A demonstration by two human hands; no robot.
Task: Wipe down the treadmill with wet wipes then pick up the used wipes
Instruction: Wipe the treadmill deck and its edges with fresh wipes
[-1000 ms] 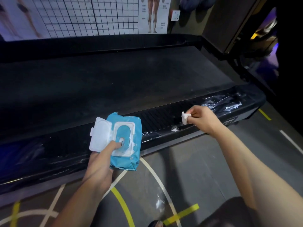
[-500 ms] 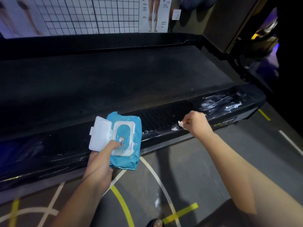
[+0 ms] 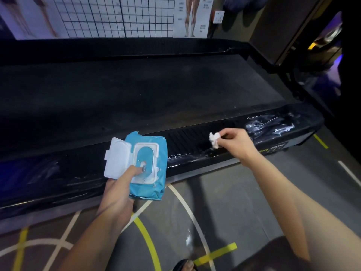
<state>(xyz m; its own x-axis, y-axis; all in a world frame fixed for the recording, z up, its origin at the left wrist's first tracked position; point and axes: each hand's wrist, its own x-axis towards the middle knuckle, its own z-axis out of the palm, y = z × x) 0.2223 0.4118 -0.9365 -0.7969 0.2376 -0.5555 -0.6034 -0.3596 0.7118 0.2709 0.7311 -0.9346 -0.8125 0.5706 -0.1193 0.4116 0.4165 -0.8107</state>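
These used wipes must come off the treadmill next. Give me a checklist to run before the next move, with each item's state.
1. The right hand pinches the crumpled white wipe: ok.
2. The left hand holds the blue wet-wipe pack: ok.
3. The pack's white flip lid closed: not ok, it stands open.
4. Fresh wipe ready at the opening: cannot tell, the thumb covers part of it.
5. The black ribbed treadmill side rail wiped clean: cannot tell, white streaks show at its right end.
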